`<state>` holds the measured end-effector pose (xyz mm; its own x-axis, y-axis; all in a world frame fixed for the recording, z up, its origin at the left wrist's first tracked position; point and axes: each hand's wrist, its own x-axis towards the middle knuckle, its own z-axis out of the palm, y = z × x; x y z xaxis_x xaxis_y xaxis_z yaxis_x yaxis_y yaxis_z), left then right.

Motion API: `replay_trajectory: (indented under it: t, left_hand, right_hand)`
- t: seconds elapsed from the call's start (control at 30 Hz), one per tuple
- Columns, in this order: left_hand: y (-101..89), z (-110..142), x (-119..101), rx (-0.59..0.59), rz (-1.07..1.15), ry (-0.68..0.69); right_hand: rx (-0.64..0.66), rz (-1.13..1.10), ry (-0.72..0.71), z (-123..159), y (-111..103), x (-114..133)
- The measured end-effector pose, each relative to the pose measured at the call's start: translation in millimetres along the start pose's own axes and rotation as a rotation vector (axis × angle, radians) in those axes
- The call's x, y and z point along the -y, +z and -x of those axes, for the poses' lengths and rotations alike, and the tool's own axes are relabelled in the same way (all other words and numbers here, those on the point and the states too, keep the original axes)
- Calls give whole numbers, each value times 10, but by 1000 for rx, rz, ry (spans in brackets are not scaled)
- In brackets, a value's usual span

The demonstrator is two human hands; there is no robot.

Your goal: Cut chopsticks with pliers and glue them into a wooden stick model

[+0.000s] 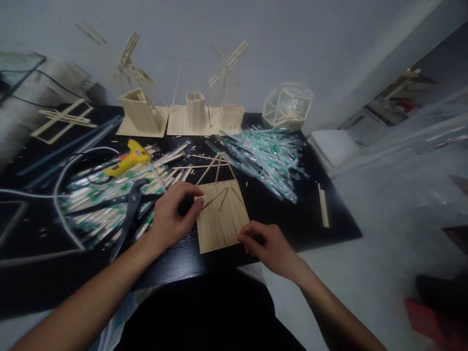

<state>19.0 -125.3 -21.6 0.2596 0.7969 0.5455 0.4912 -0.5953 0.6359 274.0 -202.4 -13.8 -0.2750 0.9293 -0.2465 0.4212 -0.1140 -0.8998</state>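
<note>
A flat square panel of wooden sticks (223, 222) lies near the table's front edge. Thin sticks (218, 170) lean together into a peak at its far side, and a second leaning group (224, 195) rises from its middle. My left hand (175, 212) is curled at the panel's upper left edge, thumb and forefinger closed on it. At the lower right edge, the fingertips of my right hand (268, 246) pinch the panel. The undersides of both grips are hidden.
Left of the panel are a yellow glue gun (127, 158), black-handled pliers (133, 200) and wrapped chopsticks (98, 209). Empty wrappers (266, 156) heap up at right. Behind stand stick-built windmill models (144, 112) and a clear faceted container (288, 105). Loose sticks (323, 207) lie rightward.
</note>
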Motion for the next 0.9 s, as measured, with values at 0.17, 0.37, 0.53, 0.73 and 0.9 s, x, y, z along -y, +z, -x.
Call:
replay_trajectory:
  t: [0.17, 0.37, 0.53, 0.73, 0.9]
  left_hand:
    - [-43, -17, 6, -34, -2, -22]
    - [-84, -13, 52, -37, 43, -105]
    - [-163, -84, 67, 85, 210, -278]
    - [-368, -119, -185, 142, 358, -340]
    - [-390, 184, -416, 547, 616, -208]
  right_hand:
    - [-33, 174, 57, 74, -161, 13]
    - [111, 346, 150, 76, -263, 197]
    - [422, 261, 17, 15, -181, 403]
    - [458, 233, -355, -135, 209, 562]
    - [425, 153, -612, -154, 411, 602]
